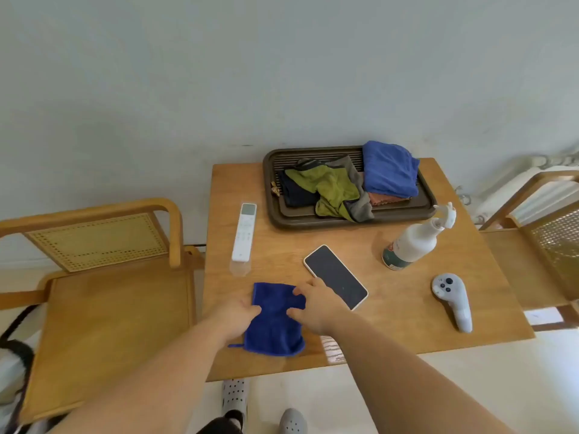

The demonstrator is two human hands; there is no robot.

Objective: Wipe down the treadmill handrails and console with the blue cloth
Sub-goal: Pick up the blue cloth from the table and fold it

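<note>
**Cloth [275, 327] gripped at both edges**

It lies near the counter's [391, 324] front edge, between the two hands. The left hand [236, 313] curls its fingers over the cloth's left edge; the right hand [315, 306] pinches the right edge, just beside a phone [336, 277]. The spray bottle's [410, 245] green and red label is too blurred to read

The cloth [275, 327] is deep blue, the table [391, 308] tan, the tray [300, 221] brown.
</note>
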